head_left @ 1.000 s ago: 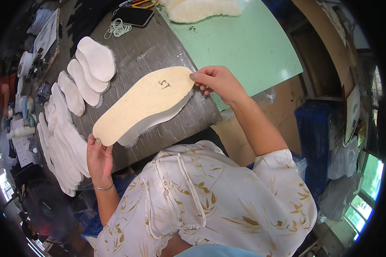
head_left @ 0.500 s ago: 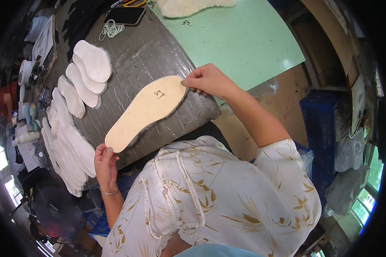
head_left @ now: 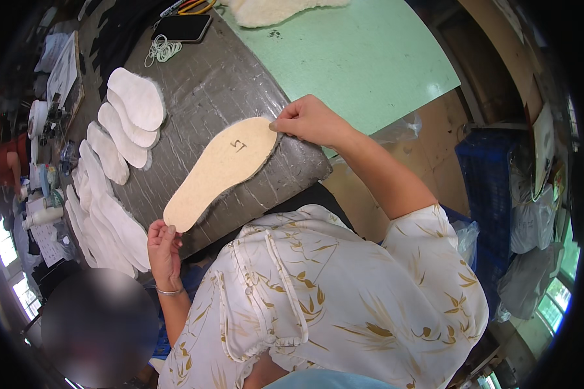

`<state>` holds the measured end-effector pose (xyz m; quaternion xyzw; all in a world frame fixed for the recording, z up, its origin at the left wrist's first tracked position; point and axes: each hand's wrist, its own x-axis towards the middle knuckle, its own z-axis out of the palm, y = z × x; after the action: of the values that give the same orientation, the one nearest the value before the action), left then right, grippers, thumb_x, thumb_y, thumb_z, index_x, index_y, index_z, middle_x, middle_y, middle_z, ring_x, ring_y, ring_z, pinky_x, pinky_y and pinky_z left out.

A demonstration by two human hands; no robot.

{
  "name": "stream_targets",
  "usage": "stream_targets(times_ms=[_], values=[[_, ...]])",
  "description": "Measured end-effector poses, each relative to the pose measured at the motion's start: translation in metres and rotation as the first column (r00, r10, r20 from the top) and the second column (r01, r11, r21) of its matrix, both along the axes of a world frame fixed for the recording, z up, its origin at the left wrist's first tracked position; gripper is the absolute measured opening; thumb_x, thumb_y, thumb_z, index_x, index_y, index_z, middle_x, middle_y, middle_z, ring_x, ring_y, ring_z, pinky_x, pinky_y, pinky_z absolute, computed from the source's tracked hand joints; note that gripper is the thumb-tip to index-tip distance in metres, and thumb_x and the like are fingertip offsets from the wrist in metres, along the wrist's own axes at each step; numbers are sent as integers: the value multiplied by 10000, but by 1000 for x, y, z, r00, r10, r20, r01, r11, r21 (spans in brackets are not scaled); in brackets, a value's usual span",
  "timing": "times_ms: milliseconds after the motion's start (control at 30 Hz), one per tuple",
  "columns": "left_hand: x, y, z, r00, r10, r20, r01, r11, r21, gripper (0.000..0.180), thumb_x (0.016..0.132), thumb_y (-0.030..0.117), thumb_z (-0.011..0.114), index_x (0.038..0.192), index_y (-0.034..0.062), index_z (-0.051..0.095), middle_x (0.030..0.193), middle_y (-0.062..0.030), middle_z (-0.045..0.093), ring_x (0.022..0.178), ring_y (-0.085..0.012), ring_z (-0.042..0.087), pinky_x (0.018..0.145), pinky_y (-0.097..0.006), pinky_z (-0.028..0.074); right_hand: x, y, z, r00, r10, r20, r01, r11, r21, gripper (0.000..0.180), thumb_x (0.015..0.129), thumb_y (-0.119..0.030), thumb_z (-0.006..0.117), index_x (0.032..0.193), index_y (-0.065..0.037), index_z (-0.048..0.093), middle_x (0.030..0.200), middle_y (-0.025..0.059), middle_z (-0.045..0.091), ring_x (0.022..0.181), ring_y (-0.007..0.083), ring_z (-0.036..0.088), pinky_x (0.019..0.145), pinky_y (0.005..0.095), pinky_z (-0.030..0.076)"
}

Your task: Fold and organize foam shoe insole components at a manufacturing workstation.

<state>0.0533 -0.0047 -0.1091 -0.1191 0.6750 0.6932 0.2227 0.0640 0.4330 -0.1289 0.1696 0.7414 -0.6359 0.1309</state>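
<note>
Between my two hands is a cream insole [head_left: 220, 170] with a dark handwritten mark on its upper face and fluffy fibre along its edge. My left hand [head_left: 165, 249] pinches its narrow end, thumb on top. The wide end is pinched by my right hand [head_left: 310, 120], the fingers partly hidden beneath. The insole is held slantwise over the dark tabletop [head_left: 224, 84]; whether it touches the surface, I cannot tell. Left of it lie several white fleecy insoles [head_left: 136, 100] in an overlapping row, and a larger pile of white insoles [head_left: 104, 214] sits closer to my left hand.
A green board [head_left: 370, 71] covers the table's right side, with a fleece piece [head_left: 272, 10] at its far edge. A phone [head_left: 183, 28] and a bundle of pale bands [head_left: 163, 50] lie at the back. Blue crates [head_left: 486, 188] stand at right. A blurred round patch hides the lower left.
The insole's narrow end and my left hand have shifted slightly right, while my right hand has moved slightly left. Both hands keep their pinch on it.
</note>
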Motion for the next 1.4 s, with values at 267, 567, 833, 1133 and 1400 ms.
stream_targets(times_ms=[267, 567, 833, 1133, 1400], values=[[-2, -3, -6, 1000, 1, 12, -1, 1000, 4, 232, 916, 55, 699, 1116, 70, 582, 903, -26, 700, 771, -101, 648, 601, -207, 478, -1, 0, -6, 1000, 8, -14, -8, 1000, 31, 243, 822, -229, 755, 837, 14, 758, 672, 13, 641, 579, 79, 538, 537, 250, 448], [-2, -5, -7, 1000, -18, 20, 18, 1000, 5, 232, 913, 60, 705, 1108, 74, 582, 910, -26, 699, 774, -98, 650, 612, -209, 480, -2, 1, -7, 999, 34, -17, -32, 996, 87, 242, 822, -238, 749, 831, 4, 760, 670, 22, 651, 590, 90, 552, 563, 267, 460], [-2, -7, -9, 999, -32, 26, 32, 999, 17, 234, 910, 58, 706, 1107, 70, 581, 923, -26, 699, 779, -94, 645, 620, -208, 478, -2, 1, -8, 998, 49, -31, -45, 991, 127, 250, 811, -239, 745, 842, 8, 764, 675, 39, 667, 598, 102, 569, 582, 276, 476], [-2, -7, -12, 998, -49, 38, 48, 999, 14, 224, 912, 72, 709, 1100, 72, 584, 938, -23, 697, 788, -91, 641, 636, -209, 474, -2, 1, -6, 999, 42, -23, -39, 989, 142, 256, 805, -252, 742, 840, 1, 765, 667, 40, 658, 600, 108, 567, 577, 282, 470], [-2, -7, -15, 998, -34, 50, 34, 999, 8, 242, 918, 69, 699, 1126, 68, 574, 942, -22, 696, 799, -96, 650, 626, -206, 479, -3, 0, -7, 999, 45, -26, -40, 987, 154, 259, 797, -243, 743, 848, 10, 768, 665, 46, 668, 595, 107, 572, 579, 280, 480]])
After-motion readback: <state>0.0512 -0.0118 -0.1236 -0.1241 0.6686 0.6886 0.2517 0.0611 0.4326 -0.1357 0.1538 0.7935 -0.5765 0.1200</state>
